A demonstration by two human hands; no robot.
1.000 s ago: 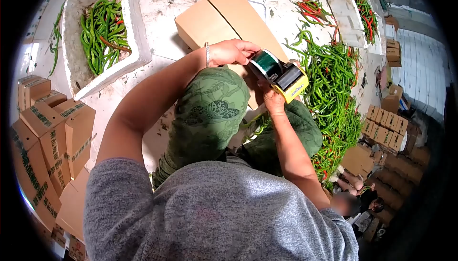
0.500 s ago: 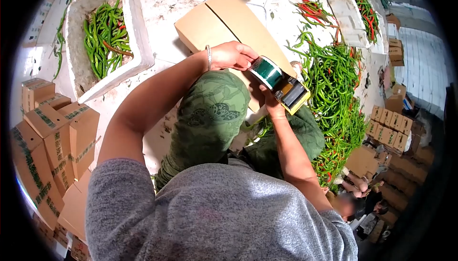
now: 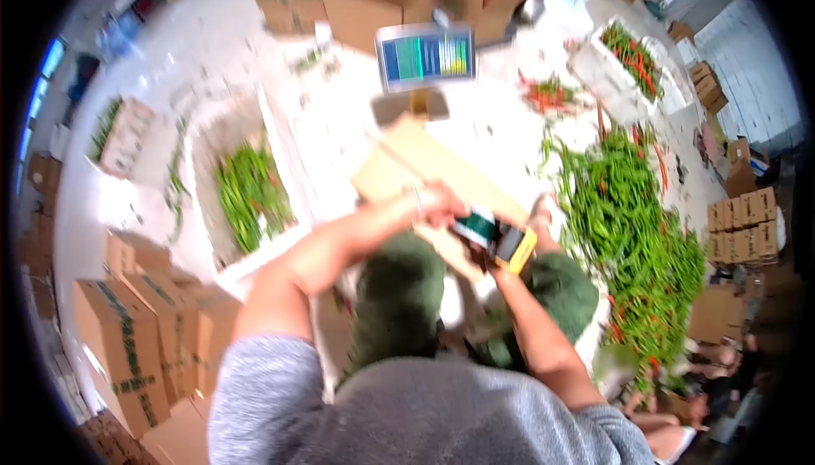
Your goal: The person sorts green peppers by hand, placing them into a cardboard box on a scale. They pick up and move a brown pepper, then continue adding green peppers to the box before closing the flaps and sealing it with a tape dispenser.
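In the head view my right hand [image 3: 482, 254] is wrapped round a yellow and black tape dispenser [image 3: 514, 248], which carries a roll of green packing tape [image 3: 476, 226]. My left hand [image 3: 439, 204] is at the roll's left edge, its fingers drawn together. Blur hides whether a tape end is between them. Beneath both hands lies a flat brown cardboard box [image 3: 450, 163], reaching away from my knees.
A scale display [image 3: 424, 57] stands beyond the cardboard. Left is a white foam crate [image 3: 204, 202] of green peppers; cartons [image 3: 127, 355] stand nearer me. A large pile of peppers [image 3: 628, 244] spreads right, with another foam crate [image 3: 594, 74] behind. Another person [image 3: 713, 372] is at lower right.
My view has tilted up, so the scale display and more cartons at the back now show. The dispenser stays in my right hand, and my left hand is still by the tape roll.
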